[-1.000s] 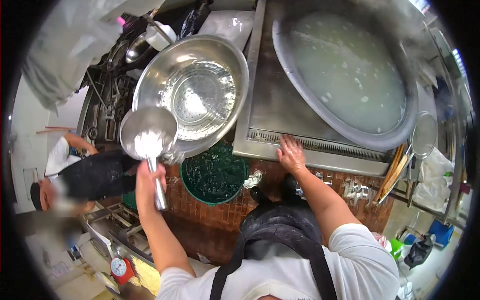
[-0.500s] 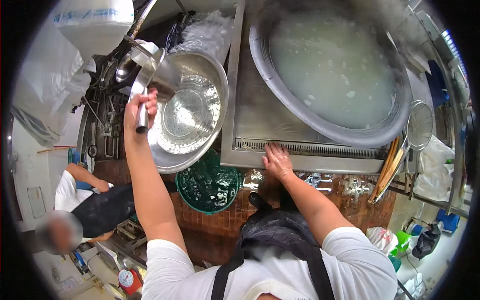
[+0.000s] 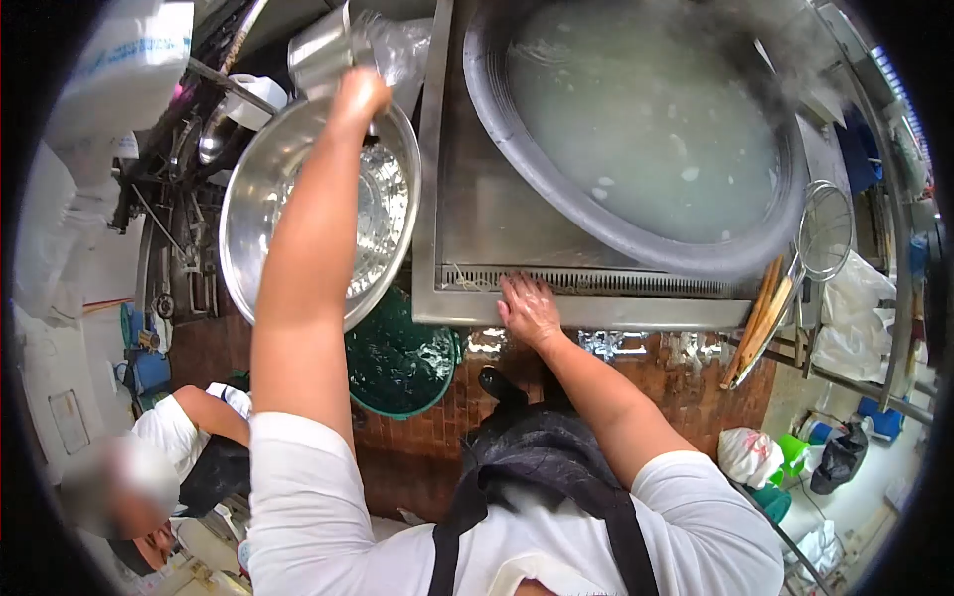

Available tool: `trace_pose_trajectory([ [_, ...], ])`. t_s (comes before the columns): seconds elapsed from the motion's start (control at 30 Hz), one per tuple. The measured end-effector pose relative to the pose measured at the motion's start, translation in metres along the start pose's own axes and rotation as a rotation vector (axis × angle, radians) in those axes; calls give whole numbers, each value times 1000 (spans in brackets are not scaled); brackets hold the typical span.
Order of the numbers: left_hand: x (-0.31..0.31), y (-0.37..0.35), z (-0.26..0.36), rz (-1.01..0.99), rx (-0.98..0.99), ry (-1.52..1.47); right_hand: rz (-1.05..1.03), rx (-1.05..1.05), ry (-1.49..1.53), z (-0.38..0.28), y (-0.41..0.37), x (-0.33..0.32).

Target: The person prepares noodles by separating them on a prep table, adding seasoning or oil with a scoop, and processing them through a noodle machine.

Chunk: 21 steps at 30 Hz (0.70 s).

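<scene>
My left hand (image 3: 360, 96) is closed around the tubular handle of a metal dipper (image 3: 320, 57). The dipper's cup is beyond the far rim of a wide steel basin (image 3: 242, 214), and my forearm crosses over that basin. Holes show in the basin's shiny bottom, partly covered by my arm. My right hand (image 3: 530, 310) lies flat, fingers apart, on the front edge of the steel stove top (image 3: 467, 214), by its slotted grate. A large metal cauldron (image 3: 636, 236) of cloudy, steaming liquid stands on that stove.
Below the basin is a green tub (image 3: 442, 387) with water in it. A wire strainer (image 3: 827, 230) and wooden handles (image 3: 763, 318) lean at the stove's right. Clear plastic (image 3: 397, 50) is behind the basin. At lower left is another person (image 3: 189, 437).
My left hand has carried the dipper from above the basin up and to the right, toward its far rim. My right hand stays on the stove edge. The other person has shifted.
</scene>
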State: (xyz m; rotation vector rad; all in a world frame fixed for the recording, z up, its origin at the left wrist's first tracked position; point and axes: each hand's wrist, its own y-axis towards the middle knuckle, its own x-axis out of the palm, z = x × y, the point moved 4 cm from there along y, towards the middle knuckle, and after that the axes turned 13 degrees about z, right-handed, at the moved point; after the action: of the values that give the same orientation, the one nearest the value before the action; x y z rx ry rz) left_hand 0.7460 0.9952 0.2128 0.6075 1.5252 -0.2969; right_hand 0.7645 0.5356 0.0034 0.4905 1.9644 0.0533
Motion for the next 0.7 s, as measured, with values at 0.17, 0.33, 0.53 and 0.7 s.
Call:
trace_pose_trajectory([
  [0.17, -62, 5, -22, 101, -472, -201, 29, -14, -27, -2, -2, 2],
  [0.33, -62, -158, -103, 350, -443, -715, 15, -19, -51, -1, -2, 8],
  [0.53, -74, -471, -103, 371, -1135, -1308, 16, -26, -69, 0, -1, 11],
  [0.7, -28, -653, -80, 198, -1510, -1312, 53, -51, -102, -1, -5, 16],
])
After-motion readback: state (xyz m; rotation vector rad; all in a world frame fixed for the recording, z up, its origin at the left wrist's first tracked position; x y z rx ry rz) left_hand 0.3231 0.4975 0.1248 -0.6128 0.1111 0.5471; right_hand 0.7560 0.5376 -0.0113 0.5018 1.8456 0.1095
